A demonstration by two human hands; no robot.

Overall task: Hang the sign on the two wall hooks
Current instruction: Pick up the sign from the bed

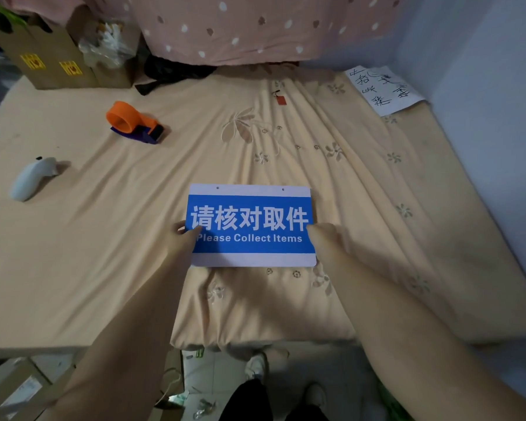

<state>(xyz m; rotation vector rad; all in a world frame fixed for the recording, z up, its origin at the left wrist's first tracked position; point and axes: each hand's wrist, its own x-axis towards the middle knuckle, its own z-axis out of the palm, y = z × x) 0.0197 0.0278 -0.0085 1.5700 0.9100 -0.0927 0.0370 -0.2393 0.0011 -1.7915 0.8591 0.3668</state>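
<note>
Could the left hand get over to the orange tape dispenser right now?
Probably yes: the left hand grips the blue sign, but only bare peach bedsheet lies between it and the orange tape dispenser.

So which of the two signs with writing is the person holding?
The blue sign, printed "Please Collect Items", with the left hand and right hand on its sides. The white handwritten paper lies untouched near the wall.

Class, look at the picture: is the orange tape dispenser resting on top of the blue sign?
No: the tape dispenser lies apart on the bedsheet, up and left of the sign.
</note>
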